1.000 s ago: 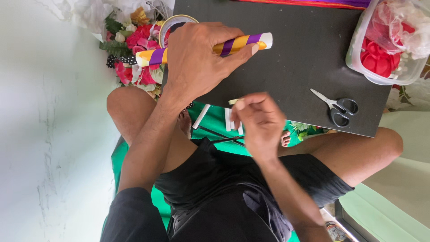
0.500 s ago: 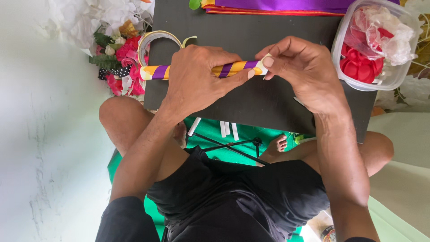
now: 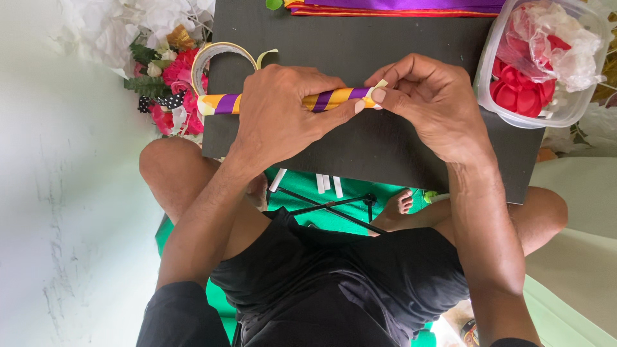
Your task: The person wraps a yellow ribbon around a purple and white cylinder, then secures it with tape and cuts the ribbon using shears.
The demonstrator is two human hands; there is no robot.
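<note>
Fingers (image 3: pixel 302 87) of the left hand (image 3: pixel 283 112) wrap tight around the middle of a striped stick (image 3: pixel 334 97), so the stick runs under the palm and pokes out on both sides. It has purple, orange and yellow stripes and lies flat across the middle of the frame, near the top. Its left end sticks out toward the upper left, and its right end sits between the fingertips (image 3: pixel 379 95) of the right hand (image 3: pixel 430 106), which pinch closed on that end and on a little pale strip there.

Under both hands is a big dark board (image 3: pixel 385 154), which fills the top middle of the frame and rests across the person's legs. At the upper right, a clear plastic tub (image 3: pixel 495 103) stands on the board, with red round pieces and crinkly wrap inside. At the upper left, a bunch of fake flowers (image 3: pixel 170 77), pink, red and white, lies just beside the board. A tape roll (image 3: pixel 215 53) lies at the board's left edge, close to the stick's left end. Folded purple and red cloth (image 3: pixel 398 6) lies along the top edge.
</note>
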